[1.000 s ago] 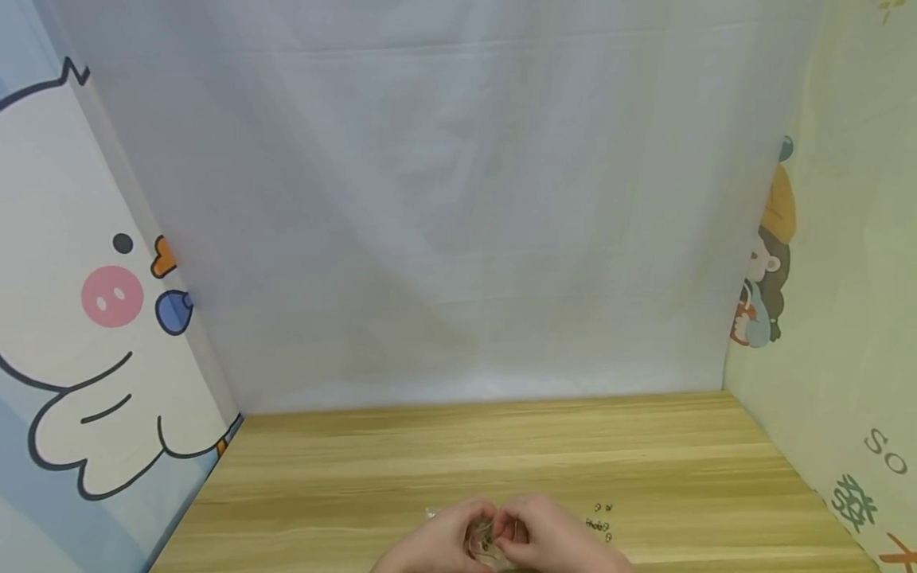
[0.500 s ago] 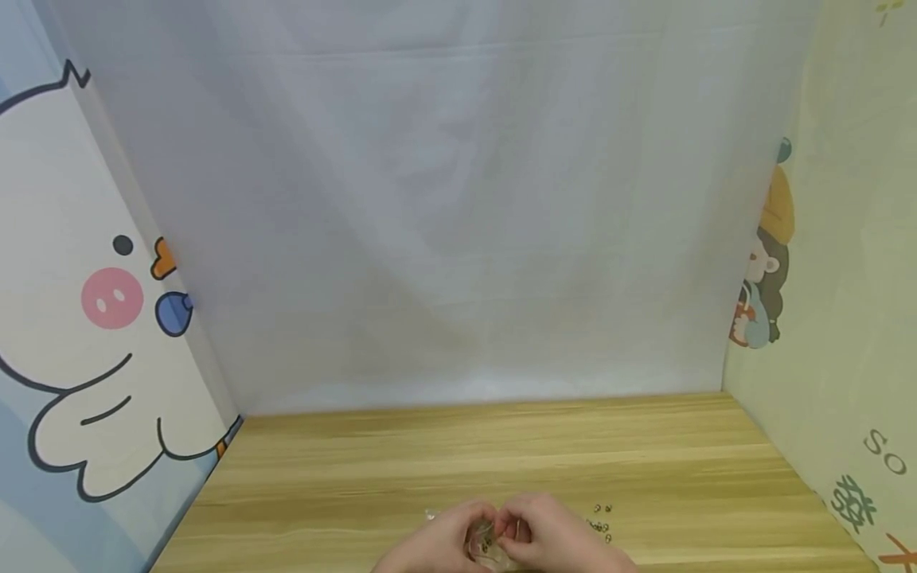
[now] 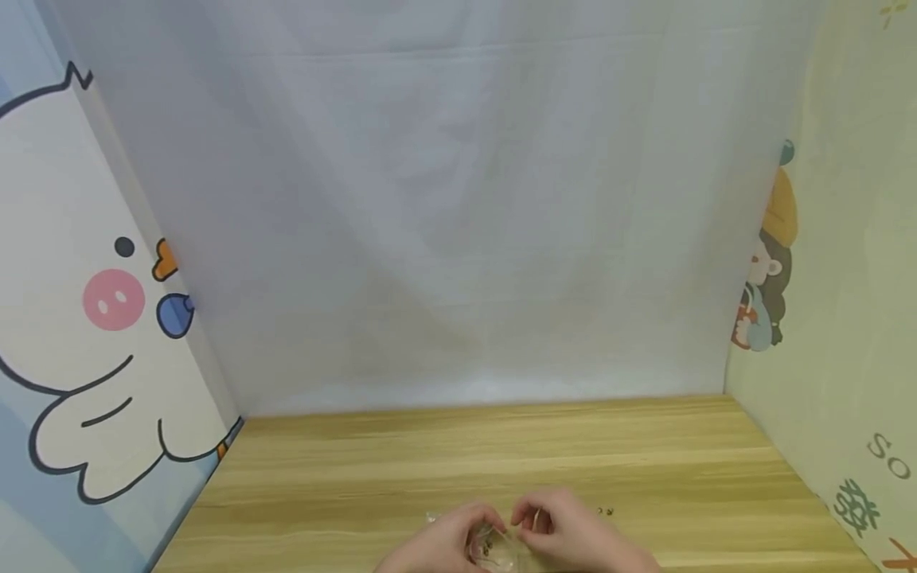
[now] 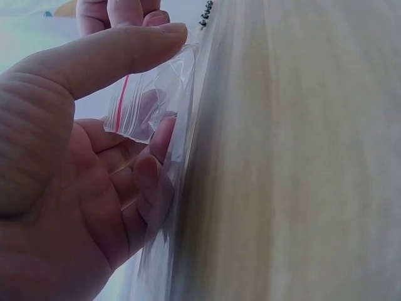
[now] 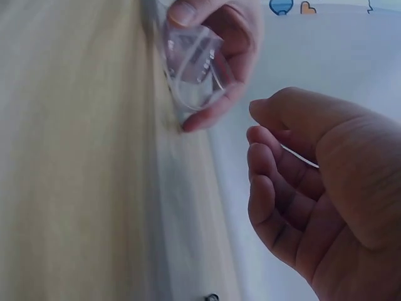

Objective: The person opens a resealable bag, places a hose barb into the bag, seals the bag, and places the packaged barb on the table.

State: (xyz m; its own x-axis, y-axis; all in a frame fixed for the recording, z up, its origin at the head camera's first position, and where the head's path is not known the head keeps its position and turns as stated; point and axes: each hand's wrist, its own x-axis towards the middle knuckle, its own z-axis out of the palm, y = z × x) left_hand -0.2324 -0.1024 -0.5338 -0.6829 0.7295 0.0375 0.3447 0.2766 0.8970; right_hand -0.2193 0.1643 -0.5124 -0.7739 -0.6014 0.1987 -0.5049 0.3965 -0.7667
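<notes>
My left hand (image 3: 447,541) holds a small clear zip-lock bag (image 3: 505,552) between thumb and fingers, near the table's front. A red line runs along the bag's zip strip (image 4: 121,103) in the left wrist view. A few tiny dark pieces (image 3: 488,548) show through the plastic. Just right of the bag is my right hand (image 3: 566,535), apart from it, its fingers loosely bent. In the right wrist view, nothing shows between the right thumb and fingertips. Small dark metal pieces (image 3: 610,511) lie on the table beyond the right hand, which hides others.
The wood-grain table (image 3: 401,454) reaches back to a pale curtain (image 3: 458,239). Printed cloths hang at the left (image 3: 57,334) and right (image 3: 852,278). A bit of clear plastic (image 3: 431,517) lies behind the left hand.
The right hand has moved away from the bag to the right, and now covers several of the dark pieces. The left hand keeps its hold, and more of the bag shows.
</notes>
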